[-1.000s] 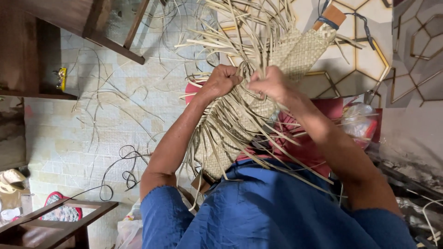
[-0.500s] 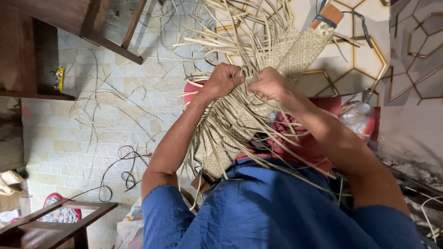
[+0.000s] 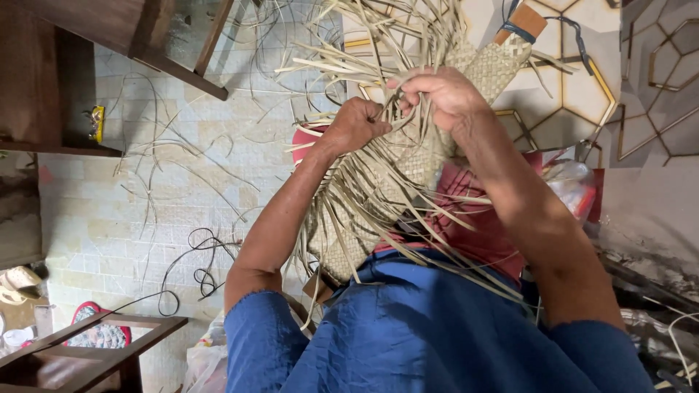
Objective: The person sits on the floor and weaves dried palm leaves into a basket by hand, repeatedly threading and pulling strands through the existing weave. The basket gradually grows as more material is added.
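Since the earlier frame, both hands have shifted slightly along the woven mat (image 3: 378,218), which lies across the person's lap above the tiled floor (image 3: 109,218). Pale, flat straw-coloured strips form its tight checkered weave, with loose ends fanning out everywhere. Left hand (image 3: 355,125) and right hand (image 3: 444,94) each have their grip closed on loose strips near its middle.
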